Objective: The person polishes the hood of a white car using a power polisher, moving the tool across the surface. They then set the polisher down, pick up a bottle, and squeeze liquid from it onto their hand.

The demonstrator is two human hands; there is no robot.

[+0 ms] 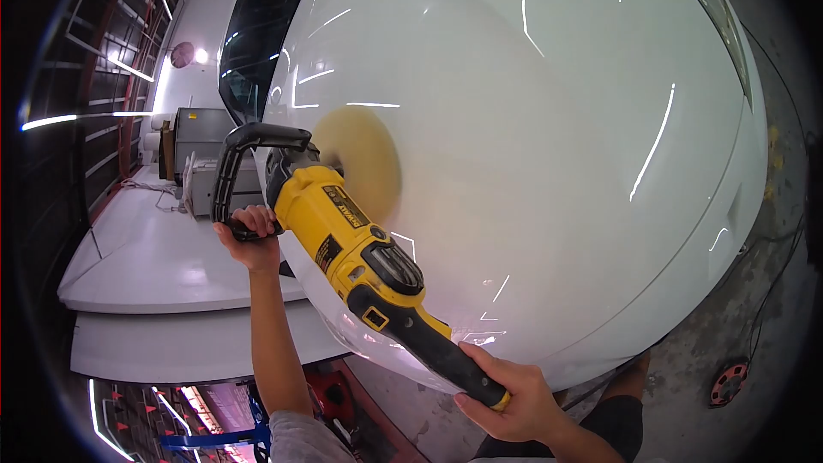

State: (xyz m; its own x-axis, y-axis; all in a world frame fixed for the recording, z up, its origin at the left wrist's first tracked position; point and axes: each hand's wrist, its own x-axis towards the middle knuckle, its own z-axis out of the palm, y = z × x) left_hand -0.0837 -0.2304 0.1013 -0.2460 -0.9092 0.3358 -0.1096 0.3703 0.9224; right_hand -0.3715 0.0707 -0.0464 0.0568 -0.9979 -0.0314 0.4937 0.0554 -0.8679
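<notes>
A yellow and black DeWalt polisher [330, 219] lies at a slant over the white car hood [549, 180]. Its round, pale yellow pad [364, 159] faces the paint and appears to rest against it. My left hand [250, 236] is closed round the lower part of the black loop handle [225, 176] near the tool's head. Around the black rear grip, my right hand [510, 390] has its fingers wrapped, close to the hood's near edge. The pad's far side is hidden by the tool's head.
A dark windshield [261, 30] borders the hood at upper left. Another white surface [163, 266] stands beyond my left arm, with grey boxes [201, 150] behind it. On the concrete floor at right are a red and black cord reel [729, 383] and a dark cable [759, 317].
</notes>
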